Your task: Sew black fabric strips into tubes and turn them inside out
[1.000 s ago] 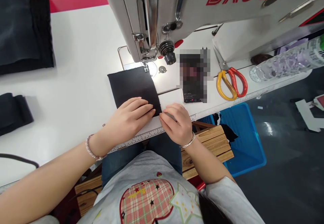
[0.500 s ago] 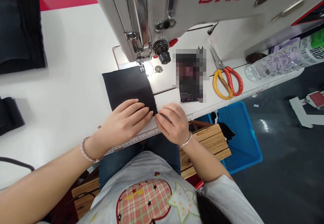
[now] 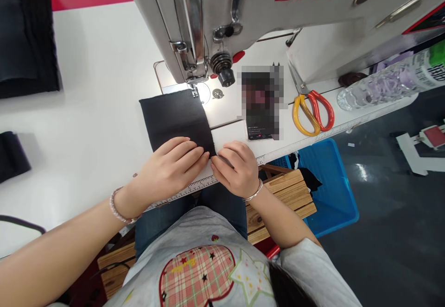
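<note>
At the far right corner of one black fabric square [image 3: 174, 117], the head view shows me one presser foot [image 3: 194, 93] of the one sewing machine [image 3: 267, 13]; the square lies flat on the white worktop [image 3: 100, 84]. Change noted: against one second ago, the whole scene sits further left in my view. Against half a second ago, the square and the foot keep their relation, while the right hand [image 3: 238, 170] has edged leftward, bringing its fingertips to the square's near right corner, just beside those of the left hand [image 3: 170, 166].

Fingers: left, extended and laid over the near edge of the square, not clenched; right, curled at the corner. I can't make out whether the right ones pinch it. A small dark sliver shows between them, identity unclear.

Count: two hands, one bracelet on each wrist; one phone [image 3: 259, 130]; one pair of scissors [image 3: 304, 93], two handles, yellow and red; one clear bottle [image 3: 385, 82]; two dark cloth bundles at left, one large [image 3: 26, 38], one small [image 3: 14, 156]; one blue crate [image 3: 333, 200] below.
</note>
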A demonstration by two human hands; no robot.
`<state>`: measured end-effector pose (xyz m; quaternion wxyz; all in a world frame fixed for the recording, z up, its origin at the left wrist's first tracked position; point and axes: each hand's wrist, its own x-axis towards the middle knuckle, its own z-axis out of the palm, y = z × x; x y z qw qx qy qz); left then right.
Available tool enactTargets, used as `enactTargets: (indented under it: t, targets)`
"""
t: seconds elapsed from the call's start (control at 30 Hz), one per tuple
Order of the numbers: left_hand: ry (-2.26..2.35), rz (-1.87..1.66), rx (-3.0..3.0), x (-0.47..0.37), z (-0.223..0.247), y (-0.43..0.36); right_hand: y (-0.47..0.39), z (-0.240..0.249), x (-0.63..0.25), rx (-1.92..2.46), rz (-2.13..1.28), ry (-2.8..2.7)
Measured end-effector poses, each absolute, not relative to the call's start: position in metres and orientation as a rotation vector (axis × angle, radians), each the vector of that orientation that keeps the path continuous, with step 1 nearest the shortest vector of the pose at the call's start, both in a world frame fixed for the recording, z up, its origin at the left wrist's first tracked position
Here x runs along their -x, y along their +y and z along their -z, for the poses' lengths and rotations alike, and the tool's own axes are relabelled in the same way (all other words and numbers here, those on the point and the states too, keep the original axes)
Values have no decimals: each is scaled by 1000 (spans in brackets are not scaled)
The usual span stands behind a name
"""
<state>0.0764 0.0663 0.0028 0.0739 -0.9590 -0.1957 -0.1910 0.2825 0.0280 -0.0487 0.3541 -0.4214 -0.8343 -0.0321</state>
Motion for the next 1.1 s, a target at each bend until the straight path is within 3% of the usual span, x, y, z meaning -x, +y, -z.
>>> enactTargets:
  t: [1.1]
  targets:
    - [-552,611,2921,-79,3,66,24,50,-287,1089,-65,-1987]
